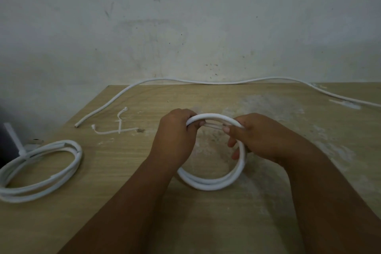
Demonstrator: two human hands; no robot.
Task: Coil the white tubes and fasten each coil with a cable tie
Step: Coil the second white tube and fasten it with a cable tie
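On bench, tube coil gripped at its top: left hand and right hand both curled round strands. Step, likely: loops gathered, ready for tying. Next: spare one hand for cable ties left of coil, without loops springing.

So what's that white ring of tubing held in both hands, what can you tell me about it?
The coil is smooth white tube, plastic by the look, wound into about two or three round loops. Its near arc seems to rest on the wooden table. The far arc is held by the left hand and the right hand, both with fingers curled round it. No cable tie can be made out on it.
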